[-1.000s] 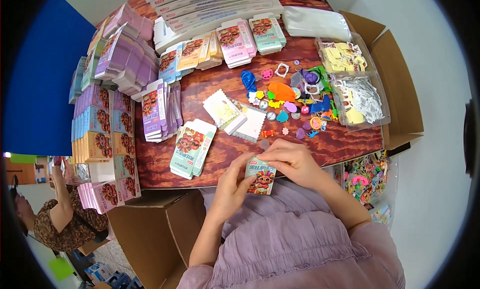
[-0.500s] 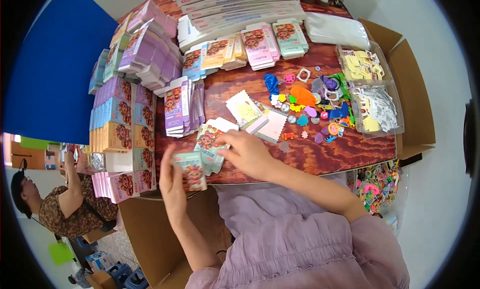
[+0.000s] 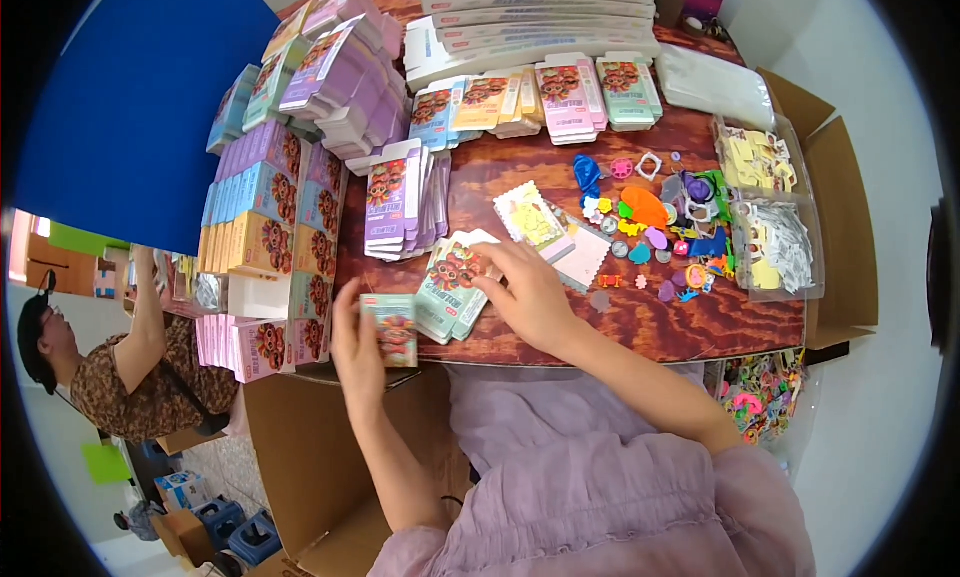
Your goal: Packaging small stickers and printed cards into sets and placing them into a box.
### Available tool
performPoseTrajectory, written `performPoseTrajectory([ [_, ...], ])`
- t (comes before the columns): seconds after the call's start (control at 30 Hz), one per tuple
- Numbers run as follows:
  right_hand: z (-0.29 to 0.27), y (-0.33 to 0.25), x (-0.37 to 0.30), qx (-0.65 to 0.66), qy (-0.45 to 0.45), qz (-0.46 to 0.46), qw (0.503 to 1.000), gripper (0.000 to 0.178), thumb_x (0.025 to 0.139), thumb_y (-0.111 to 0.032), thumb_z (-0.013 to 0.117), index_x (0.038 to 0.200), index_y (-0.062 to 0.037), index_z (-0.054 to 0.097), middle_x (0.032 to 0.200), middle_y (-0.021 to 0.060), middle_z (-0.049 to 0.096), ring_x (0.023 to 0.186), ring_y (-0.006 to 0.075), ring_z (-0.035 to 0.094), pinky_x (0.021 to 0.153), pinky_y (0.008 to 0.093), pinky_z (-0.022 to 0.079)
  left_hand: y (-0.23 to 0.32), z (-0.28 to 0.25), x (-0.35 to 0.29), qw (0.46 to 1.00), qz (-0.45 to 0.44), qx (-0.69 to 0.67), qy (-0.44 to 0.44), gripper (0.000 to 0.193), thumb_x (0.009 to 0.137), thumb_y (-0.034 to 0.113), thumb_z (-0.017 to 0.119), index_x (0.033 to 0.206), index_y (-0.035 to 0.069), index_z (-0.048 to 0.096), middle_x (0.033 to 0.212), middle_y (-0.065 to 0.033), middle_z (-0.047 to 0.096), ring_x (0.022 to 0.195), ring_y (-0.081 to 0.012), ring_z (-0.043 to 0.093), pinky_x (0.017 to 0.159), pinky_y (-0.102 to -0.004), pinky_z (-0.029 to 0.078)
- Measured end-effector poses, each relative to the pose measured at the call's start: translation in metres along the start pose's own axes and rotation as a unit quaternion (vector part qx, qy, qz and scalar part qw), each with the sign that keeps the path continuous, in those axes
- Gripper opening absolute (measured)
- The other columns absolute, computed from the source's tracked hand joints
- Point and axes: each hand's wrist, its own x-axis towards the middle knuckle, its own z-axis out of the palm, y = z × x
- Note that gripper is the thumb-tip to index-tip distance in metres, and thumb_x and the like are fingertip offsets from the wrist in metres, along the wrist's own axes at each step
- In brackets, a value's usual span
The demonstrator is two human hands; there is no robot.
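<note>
Starting from the left, see stacked purple, blue and orange cartons [image 3: 255, 202], then the left hand [image 3: 358, 362], fingers partly curled, holding a small mint-green carton [image 3: 394, 332] by its left side at the table's near edge; too blurred to tell how firmly. Support that carton along its sides, without squeezing the thin card or creasing corners. Just right of it, find a pile of flat mint-green cartons [image 3: 447, 292] on the wood-patterned table [image 3: 650, 322], with the right hand [image 3: 532, 292] at its right side, thumb and fingers parted; cannot tell whether pinching the top carton or merely touching. Handle by the edges, squaring the pile gently to avoid fanning. Farther right, note scalloped-edged cards [image 3: 528, 222] and loose plastic trinkets [image 3: 643, 207]; keep the right forearm clear of both.
</note>
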Motion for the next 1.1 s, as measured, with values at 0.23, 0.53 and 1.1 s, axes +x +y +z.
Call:
performPoseTrajectory([
  [0.23,0.043,-0.006,-0.004,-0.282,-0.012,-0.08,0.956,0.086,0.068,-0.032,0.083,0.138,0.0007,0.044,0.118,0.0172,0.056,0.112,0.0315,0.051,0.088,0.0437,0.041,-0.03,0.009,0.022,0.885,0.179,0.42,0.087,0.041,0.098,0.005,0.054,0.138,-0.002,0.047,0.132,-0.0222,0.057,0.122,-0.0396,0.054,0.101,-0.0441,0.043],
  [0.53,-0.04,-0.043,-0.015,-0.116,-0.113,-0.18,0.97,0.036,0.083,-0.013,0.059,0.118,-0.0037,0.058,0.1,0.0085,0.063,0.094,0.0256,0.061,0.081,0.038,0.042,0.021,0.041,-0.022,0.949,0.014,0.223,-0.223,0.041,0.09,0.003,0.064,0.13,-0.001,0.056,0.128,-0.0165,0.06,0.117,-0.0309,0.058,0.099,-0.0393,0.044],
  [1.1,-0.112,-0.026,-0.051,0.104,0.054,-0.051,0.992,0.026,0.086,-0.013,0.071,0.11,-0.0025,0.066,0.109,0.0084,0.059,0.102,0.0223,0.056,0.088,0.0357,0.045,0.006,0.121,-0.058,0.876,-0.151,-0.305,-0.343,0.048,0.079,0.017,0.084,0.118,-0.001,0.063,0.106,-0.0049,0.07,0.096,-0.0149,0.066,0.083,-0.0299,0.054],
])
